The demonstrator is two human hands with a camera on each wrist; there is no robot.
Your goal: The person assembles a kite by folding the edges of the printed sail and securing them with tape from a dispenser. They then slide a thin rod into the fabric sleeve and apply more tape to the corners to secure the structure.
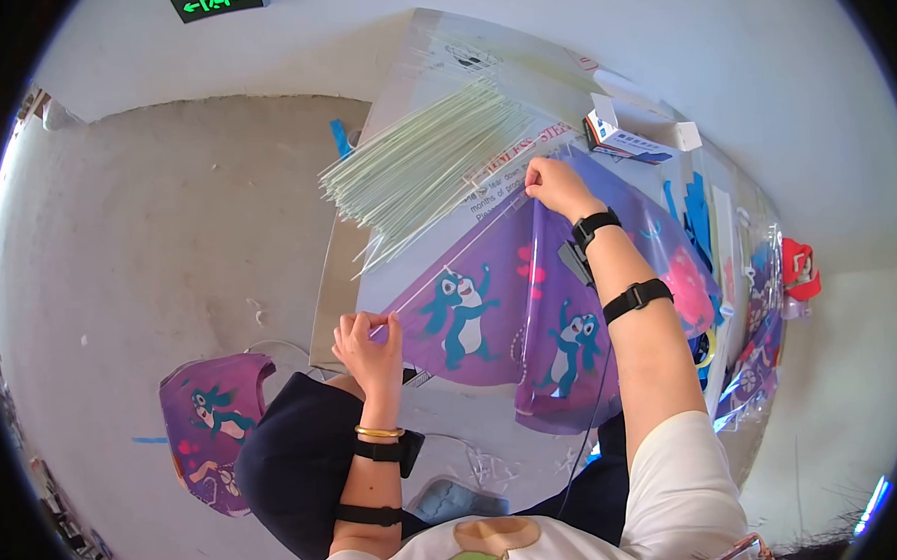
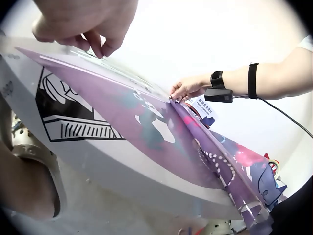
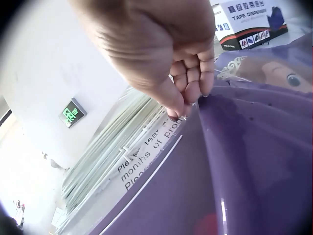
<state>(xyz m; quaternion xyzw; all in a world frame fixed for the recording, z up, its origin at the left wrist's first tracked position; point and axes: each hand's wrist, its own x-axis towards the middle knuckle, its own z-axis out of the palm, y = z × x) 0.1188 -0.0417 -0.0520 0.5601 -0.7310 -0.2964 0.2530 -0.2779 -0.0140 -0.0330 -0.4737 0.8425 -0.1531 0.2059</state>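
Observation:
A purple kite sheet [image 1: 460,324] printed with blue cartoon rabbits lies spread over a white box, folded in the middle. My right hand [image 1: 562,187] pinches its upper edge; the right wrist view shows thumb and fingertips together at the fold. A thin white rod [image 3: 142,193] runs along the kite's slanted edge. My left hand [image 1: 368,346] is at the kite's left tip, fingers bent and thumb near the index finger. In the left wrist view, the left fingertips [image 2: 101,52] are just above that edge, and I cannot tell whether they pinch something thin.
A bundle of thin pale rods [image 1: 433,151] lies on the box behind the kite. A tape dispenser carton [image 1: 642,136] stands open at the back right. Another purple printed piece [image 1: 215,425] is on the left, beside the knee. Blue strips [image 1: 699,214] lie to the right.

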